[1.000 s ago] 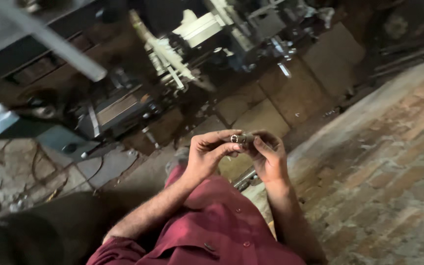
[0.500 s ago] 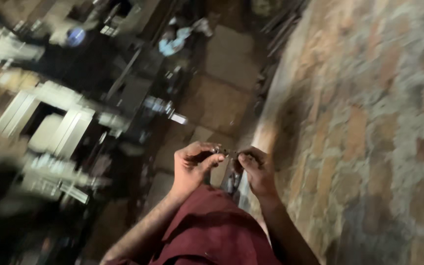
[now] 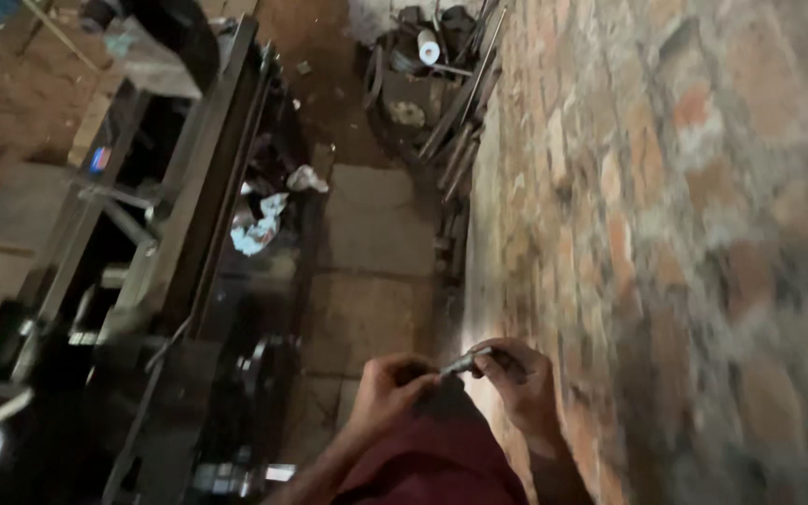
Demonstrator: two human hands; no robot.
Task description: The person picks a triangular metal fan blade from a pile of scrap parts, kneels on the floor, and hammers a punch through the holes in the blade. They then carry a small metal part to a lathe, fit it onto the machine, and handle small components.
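1. Left hand (image 3: 393, 388) was curled at lower centre of the view, fingertips pinched onto one end of a small metal piece (image 3: 465, 361).
2. Right hand (image 3: 521, 383) gripped the other end of that piece, fingers bent around it; the two hands were close together, joined through the piece.
3. The metal piece sat between both hands, above the person's dark red garment (image 3: 432, 458) and just beside the brick wall (image 3: 666, 234). Its exact shape was too blurred to tell.
4. To the left stood a long dark machine (image 3: 189, 234) with pale rags (image 3: 259, 224) lying on it.
5. Stone slab floor (image 3: 376, 224) ran between machine and wall.
6. Metal rods (image 3: 465, 103) leaned against the wall at the far end.
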